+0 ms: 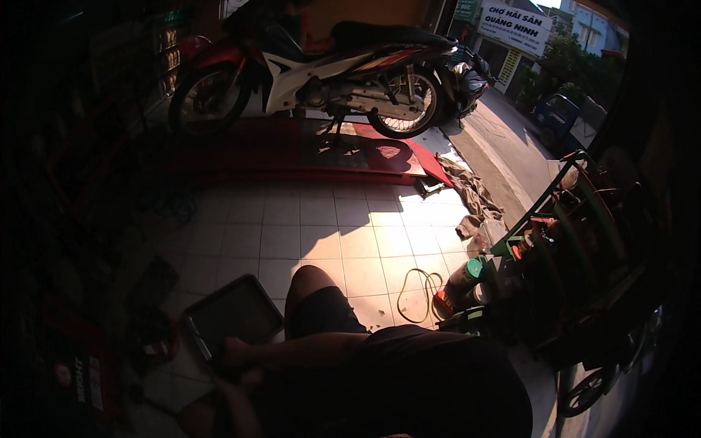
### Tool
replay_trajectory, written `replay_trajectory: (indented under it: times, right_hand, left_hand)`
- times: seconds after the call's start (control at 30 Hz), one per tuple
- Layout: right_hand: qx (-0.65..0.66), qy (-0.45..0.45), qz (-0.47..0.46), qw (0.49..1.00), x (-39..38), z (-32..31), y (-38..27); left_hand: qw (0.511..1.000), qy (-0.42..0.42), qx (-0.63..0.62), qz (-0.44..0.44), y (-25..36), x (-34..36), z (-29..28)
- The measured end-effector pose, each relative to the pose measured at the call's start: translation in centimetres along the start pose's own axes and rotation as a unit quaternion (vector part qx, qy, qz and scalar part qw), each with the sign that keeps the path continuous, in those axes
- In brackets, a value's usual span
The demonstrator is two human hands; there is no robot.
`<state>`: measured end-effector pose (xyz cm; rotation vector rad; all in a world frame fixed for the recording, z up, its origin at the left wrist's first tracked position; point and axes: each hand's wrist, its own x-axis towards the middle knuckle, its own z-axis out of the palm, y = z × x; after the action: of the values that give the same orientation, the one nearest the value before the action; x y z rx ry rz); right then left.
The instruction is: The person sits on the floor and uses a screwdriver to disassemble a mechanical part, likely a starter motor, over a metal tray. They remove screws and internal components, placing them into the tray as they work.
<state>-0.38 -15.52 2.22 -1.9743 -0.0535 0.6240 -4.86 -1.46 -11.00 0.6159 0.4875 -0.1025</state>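
A dark rectangular tray [241, 310] with a pale, shiny rim lies on the tiled floor at the lower left. My right forearm reaches across to the left, and my right hand [235, 353] is at the tray's near edge with its fingers bunched. Deep shadow hides what they grip, if anything. Just below it is my left hand [247, 381], its forearm rising from the lower edge; its fingers are too dark to read. My bent knee [312, 281] stands to the right of the tray.
A red and white motorbike [321, 80] stands on a low red platform [270, 150] ahead. A green-framed tool rack [577, 219] fills the right side, with a green-lidded can [467, 274] and a looped yellowish cord [412, 296] near it. A crumpled cloth [475, 193] lies by the doorway.
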Motion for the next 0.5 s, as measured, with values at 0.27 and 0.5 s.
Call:
replay_trajectory:
  times: [0.27,0.5]
  right_hand:
    - [0.026,-0.007,0.011,1.0,-0.4,0.0,-0.2]
    - [-0.001,-0.001,-0.003,1.0,-0.5,0.2,-0.1]
  left_hand:
    - [0.997,0.07,-0.037,-0.003,0.4,-1.2,1.5]
    - [0.995,0.079,-0.061,0.003,0.3,-1.6,2.3]
